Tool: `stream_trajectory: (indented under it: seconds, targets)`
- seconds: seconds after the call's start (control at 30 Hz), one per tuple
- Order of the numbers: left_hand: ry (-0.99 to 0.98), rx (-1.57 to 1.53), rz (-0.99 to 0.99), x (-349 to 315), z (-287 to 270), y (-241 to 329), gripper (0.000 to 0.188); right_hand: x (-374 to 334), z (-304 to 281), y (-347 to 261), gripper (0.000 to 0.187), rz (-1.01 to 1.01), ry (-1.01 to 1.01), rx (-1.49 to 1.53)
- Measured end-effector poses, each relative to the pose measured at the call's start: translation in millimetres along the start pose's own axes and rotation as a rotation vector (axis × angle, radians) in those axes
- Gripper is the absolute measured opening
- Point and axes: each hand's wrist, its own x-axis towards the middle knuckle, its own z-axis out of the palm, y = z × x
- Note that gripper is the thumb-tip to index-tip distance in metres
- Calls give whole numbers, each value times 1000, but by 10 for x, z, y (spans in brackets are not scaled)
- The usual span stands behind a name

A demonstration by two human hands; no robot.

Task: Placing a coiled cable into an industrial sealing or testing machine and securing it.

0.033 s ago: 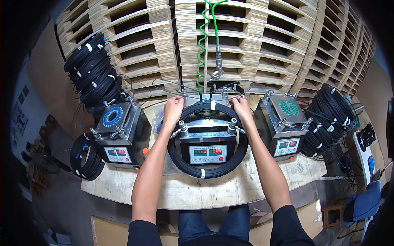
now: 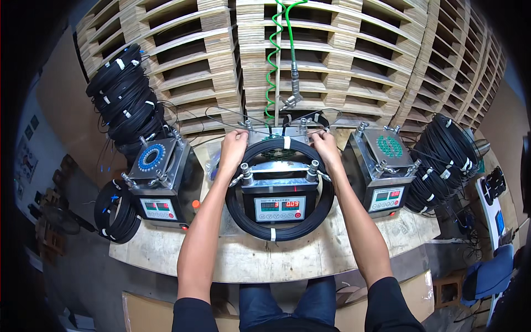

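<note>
A coil of black cable (image 2: 234,207) with white ties leans around the front of the middle machine (image 2: 280,209), a metal box with a lit red and green display and clamp posts on top. Both my forearms pass over the coil's sides toward the back of this machine. My left hand (image 2: 235,145) is closed beside its rear left post, fingers curled. At the rear right post my right hand (image 2: 324,145) is closed too, thumb and fingers pinched together. Thin dark cable ends arch near both hands; what the fingertips hold is hidden.
Similar machines stand at left, with a blue ring (image 2: 152,157) on top, and right, with a green disc (image 2: 390,146). Black coils are piled at far left (image 2: 130,108) and right (image 2: 442,160). A green air hose (image 2: 290,41) hangs before stacked wooden pallets (image 2: 332,33).
The fingers of my right hand have shifted slightly. My left hand, the coil and the machines stay in place.
</note>
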Motion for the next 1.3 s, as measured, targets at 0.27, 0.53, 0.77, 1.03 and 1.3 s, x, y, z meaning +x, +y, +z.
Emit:
stream_trajectory:
  seconds: [0.27, 0.53, 0.77, 1.03, 1.3]
  targets:
    - [-16, -217, 27, 13, -11, -85, 41, -82, 10, -56, 30, -24, 119, -62]
    - [-6, -197, -85, -48, -11, 14, 44, -108, -13, -172, 36, 113, -101, 100]
    - [-50, -189, -65, -18, -11, -44, 48, -86, -5, -112, 34, 73, -71, 167]
    - [-165, -150, -95, 75, -18, -84, 54, 67, -5, 103, 33, 7, -24, 151]
    - [-182, -121, -232, 180, 2, -73, 37, 147, -81, -50, 37, 254, -237, 164]
